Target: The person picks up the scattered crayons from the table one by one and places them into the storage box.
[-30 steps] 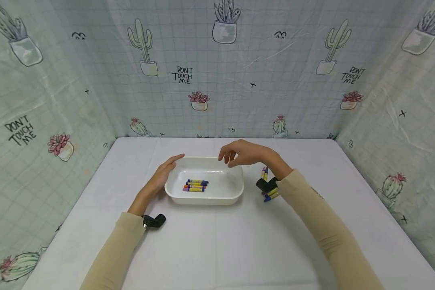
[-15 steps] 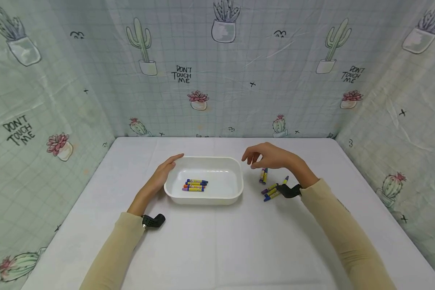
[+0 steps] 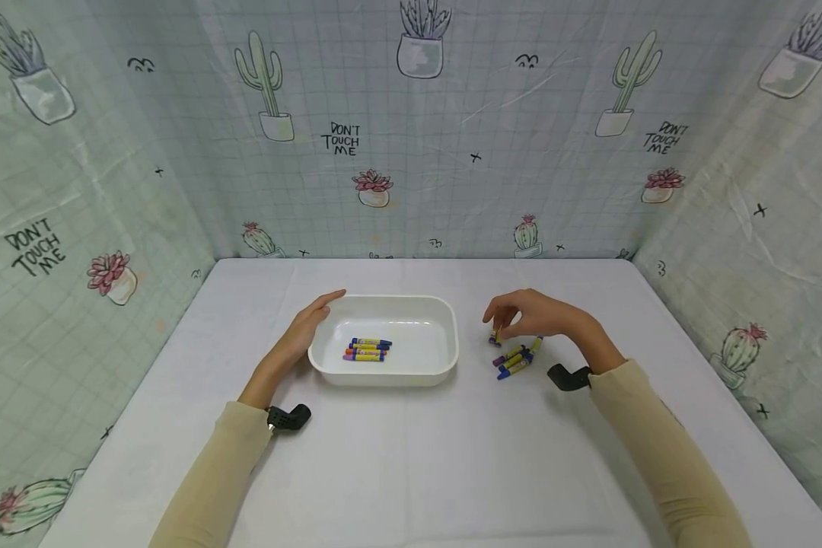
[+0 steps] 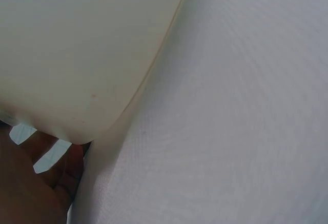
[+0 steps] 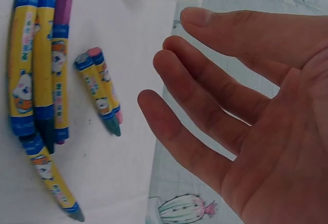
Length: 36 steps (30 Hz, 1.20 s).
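Note:
A white tray [image 3: 383, 378] stands mid-table with several crayons [image 3: 367, 350] side by side in it. My left hand [image 3: 301, 332] holds the tray's left end, thumb at the rim. In the left wrist view, fingers [image 4: 74, 165] lie against the tray's outer wall [image 4: 87, 55], partly hidden. Right of the tray, my right hand [image 3: 537, 313] hovers over two short crayons [image 3: 495, 337], partly covering them. The right wrist view shows that hand's fingers loosely spread with nothing between them, apart from the pair of crayons [image 5: 100, 90].
Several more loose crayons [image 3: 517, 359] lie just nearer to me than the pair, some touching each other. The table [image 3: 397, 472] has a white cloth. A cactus-print curtain [image 3: 411, 152] hangs along its back and sides.
My right hand has moved right, away from above the tray, and come down over the two crayons. The left hand and the tray keep their places.

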Each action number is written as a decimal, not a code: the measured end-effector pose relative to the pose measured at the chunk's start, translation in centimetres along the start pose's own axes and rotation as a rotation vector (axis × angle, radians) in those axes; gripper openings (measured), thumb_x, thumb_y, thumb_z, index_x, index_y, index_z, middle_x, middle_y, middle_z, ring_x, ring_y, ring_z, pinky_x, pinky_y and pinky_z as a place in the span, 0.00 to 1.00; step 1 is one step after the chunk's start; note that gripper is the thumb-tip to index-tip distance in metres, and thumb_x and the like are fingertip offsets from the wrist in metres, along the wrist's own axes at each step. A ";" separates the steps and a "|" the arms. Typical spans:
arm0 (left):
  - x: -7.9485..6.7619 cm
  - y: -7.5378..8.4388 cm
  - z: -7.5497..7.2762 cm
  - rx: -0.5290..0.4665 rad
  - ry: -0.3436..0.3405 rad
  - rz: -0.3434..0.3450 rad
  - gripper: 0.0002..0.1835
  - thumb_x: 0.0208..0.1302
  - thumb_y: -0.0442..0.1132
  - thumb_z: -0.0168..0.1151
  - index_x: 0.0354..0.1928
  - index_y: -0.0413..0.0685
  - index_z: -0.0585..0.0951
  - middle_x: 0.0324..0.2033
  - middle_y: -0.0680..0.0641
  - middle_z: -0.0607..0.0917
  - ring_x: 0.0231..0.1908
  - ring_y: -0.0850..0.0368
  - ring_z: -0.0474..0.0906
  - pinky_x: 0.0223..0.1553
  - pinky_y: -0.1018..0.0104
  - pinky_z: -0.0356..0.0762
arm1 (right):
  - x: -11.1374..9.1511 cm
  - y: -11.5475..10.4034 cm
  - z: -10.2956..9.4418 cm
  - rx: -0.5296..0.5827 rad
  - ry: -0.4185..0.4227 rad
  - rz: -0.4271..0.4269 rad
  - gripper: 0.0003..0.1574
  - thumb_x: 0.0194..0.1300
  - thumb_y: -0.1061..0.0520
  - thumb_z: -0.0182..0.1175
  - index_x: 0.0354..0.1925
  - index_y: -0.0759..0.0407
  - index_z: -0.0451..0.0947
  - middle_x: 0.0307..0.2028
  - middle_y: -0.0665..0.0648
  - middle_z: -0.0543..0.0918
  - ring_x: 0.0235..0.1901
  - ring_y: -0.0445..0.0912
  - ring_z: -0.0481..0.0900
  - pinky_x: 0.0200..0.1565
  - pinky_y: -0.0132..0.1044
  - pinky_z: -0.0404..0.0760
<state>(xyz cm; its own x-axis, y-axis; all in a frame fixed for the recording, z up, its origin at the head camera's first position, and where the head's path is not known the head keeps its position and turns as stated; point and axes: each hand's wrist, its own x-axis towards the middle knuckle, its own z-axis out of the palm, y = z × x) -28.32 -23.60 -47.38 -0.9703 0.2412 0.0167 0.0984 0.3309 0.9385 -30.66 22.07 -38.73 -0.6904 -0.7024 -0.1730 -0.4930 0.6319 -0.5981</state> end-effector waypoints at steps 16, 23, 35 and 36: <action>0.1 -0.2 -0.1 0.002 0.005 -0.003 0.27 0.85 0.46 0.33 0.81 0.59 0.61 0.81 0.47 0.58 0.79 0.41 0.58 0.77 0.39 0.58 | -0.9 2.4 2.8 0.068 0.003 0.014 0.15 0.63 0.67 0.68 0.49 0.62 0.84 0.42 0.56 0.88 0.44 0.45 0.84 0.51 0.39 0.84; 0.0 -0.1 0.0 -0.004 -0.002 0.009 0.27 0.85 0.45 0.33 0.81 0.57 0.61 0.81 0.45 0.58 0.78 0.40 0.58 0.76 0.39 0.59 | -0.5 2.8 3.5 0.049 0.006 0.034 0.10 0.61 0.69 0.67 0.42 0.60 0.87 0.41 0.54 0.90 0.42 0.44 0.85 0.46 0.36 0.85; 0.1 -0.1 0.0 0.021 0.010 0.013 0.27 0.85 0.46 0.32 0.81 0.55 0.61 0.82 0.43 0.56 0.79 0.37 0.56 0.75 0.37 0.61 | -0.3 2.8 3.7 0.015 0.006 0.079 0.11 0.62 0.68 0.69 0.41 0.57 0.88 0.40 0.51 0.90 0.41 0.42 0.84 0.47 0.38 0.85; 0.1 -0.1 0.0 0.028 0.015 0.010 0.27 0.85 0.46 0.32 0.81 0.55 0.61 0.82 0.43 0.56 0.79 0.38 0.56 0.75 0.37 0.61 | -0.3 2.8 3.7 0.010 0.004 0.076 0.11 0.62 0.68 0.68 0.42 0.57 0.88 0.40 0.51 0.90 0.41 0.42 0.83 0.47 0.38 0.85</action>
<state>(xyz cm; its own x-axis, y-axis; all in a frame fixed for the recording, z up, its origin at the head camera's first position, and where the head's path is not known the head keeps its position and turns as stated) -28.42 -23.56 -47.44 -0.9723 0.2314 0.0315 0.1142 0.3535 0.9284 -29.95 22.86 -43.25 -0.7276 -0.6513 -0.2153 -0.4337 0.6799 -0.5913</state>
